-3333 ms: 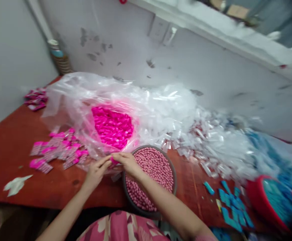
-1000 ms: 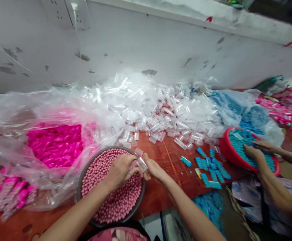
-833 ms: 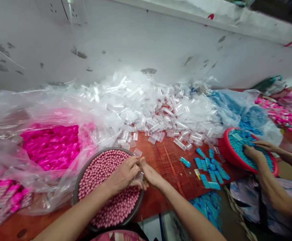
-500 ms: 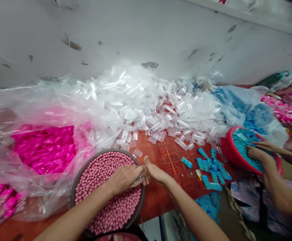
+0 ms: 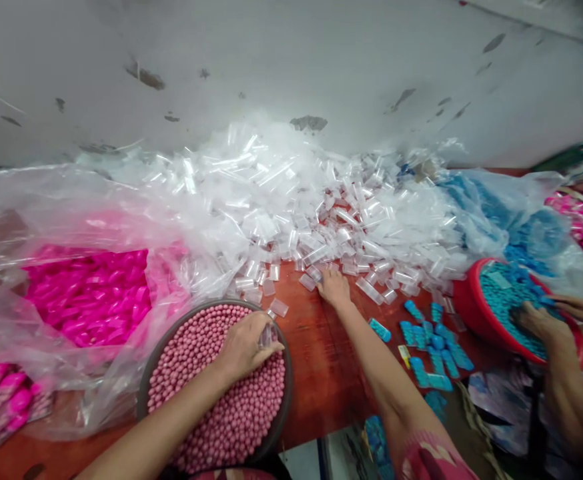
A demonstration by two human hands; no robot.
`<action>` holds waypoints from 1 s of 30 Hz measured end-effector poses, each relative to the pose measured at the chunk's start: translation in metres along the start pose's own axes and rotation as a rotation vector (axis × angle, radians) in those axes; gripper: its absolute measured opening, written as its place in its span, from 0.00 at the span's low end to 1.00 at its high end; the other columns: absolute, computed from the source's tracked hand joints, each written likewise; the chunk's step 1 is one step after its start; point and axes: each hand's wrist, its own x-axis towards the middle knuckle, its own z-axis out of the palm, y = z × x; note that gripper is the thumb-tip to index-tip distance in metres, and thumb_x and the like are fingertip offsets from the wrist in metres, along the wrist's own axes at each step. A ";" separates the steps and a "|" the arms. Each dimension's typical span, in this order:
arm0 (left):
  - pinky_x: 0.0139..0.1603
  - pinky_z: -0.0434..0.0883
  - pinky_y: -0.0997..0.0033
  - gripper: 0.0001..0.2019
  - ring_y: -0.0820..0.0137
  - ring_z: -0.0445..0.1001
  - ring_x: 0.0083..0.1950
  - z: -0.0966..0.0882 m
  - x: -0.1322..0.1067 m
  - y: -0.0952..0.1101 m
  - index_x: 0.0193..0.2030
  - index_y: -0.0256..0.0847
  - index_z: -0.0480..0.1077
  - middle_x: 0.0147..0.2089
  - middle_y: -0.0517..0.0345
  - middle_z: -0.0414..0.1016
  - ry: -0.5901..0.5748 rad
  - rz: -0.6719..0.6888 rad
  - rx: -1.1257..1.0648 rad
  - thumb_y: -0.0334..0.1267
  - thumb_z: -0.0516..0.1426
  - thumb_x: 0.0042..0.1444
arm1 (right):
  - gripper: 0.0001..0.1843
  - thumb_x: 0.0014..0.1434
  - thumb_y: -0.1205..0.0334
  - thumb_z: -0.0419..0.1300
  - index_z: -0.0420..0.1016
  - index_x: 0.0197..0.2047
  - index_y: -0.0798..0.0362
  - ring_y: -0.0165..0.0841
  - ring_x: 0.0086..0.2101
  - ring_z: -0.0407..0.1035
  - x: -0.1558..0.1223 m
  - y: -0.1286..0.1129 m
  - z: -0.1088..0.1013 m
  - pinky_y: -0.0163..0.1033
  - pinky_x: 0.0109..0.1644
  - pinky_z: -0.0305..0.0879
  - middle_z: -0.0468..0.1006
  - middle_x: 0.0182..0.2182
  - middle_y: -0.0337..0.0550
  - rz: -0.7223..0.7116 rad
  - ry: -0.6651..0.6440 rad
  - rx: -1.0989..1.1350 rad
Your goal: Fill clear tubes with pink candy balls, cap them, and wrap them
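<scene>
My left hand [image 5: 245, 347] rests on the pink beads in a round dark bowl [image 5: 280, 407] and is closed round a small clear plastic tube [image 5: 266, 335]. My right hand [image 5: 333, 288] reaches forward to the near edge of a big heap of clear plastic tubes [image 5: 321, 213], palm down, fingers curled over the tubes there. Whether it grips one is hidden. The red wooden table [image 5: 316, 360] lies under both hands.
A clear plastic bag [image 5: 36, 213] holds bright pink caps [image 5: 89, 297] at the left. Filled pink tubes [image 5: 1, 400] lie at the far left. Blue-capped tubes [image 5: 434, 340] lie on the right, where another person's hands [image 5: 536, 323] work in a red bowl [image 5: 471, 310] of blue beads.
My right hand has left my left hand at the bowl's rim and moved forward to the clear tube heap. My left hand stays on the beads, still holding the tube.
</scene>
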 end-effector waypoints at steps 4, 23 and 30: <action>0.56 0.60 0.56 0.18 0.60 0.58 0.59 -0.006 0.013 0.001 0.46 0.37 0.60 0.54 0.44 0.64 0.047 0.135 0.086 0.43 0.56 0.51 | 0.20 0.49 0.61 0.57 0.66 0.45 0.60 0.45 0.45 0.62 -0.012 0.000 -0.015 0.47 0.47 0.57 0.68 0.45 0.56 -0.070 -0.047 0.077; 0.37 0.67 0.68 0.09 0.66 0.70 0.38 -0.058 -0.027 0.029 0.40 0.38 0.61 0.35 0.52 0.70 -0.010 0.232 0.256 0.37 0.51 0.52 | 0.16 0.42 0.60 0.64 0.69 0.34 0.58 0.25 0.17 0.64 -0.166 -0.113 -0.095 0.31 0.21 0.60 0.71 0.19 0.35 -0.192 -0.467 0.905; 0.43 0.68 0.67 0.16 0.66 0.71 0.42 -0.078 -0.066 0.022 0.45 0.40 0.59 0.41 0.53 0.70 0.217 0.034 0.039 0.37 0.55 0.50 | 0.18 0.44 0.59 0.62 0.70 0.39 0.58 0.28 0.22 0.68 -0.181 -0.119 -0.101 0.34 0.27 0.66 0.73 0.21 0.38 -0.206 -0.321 0.804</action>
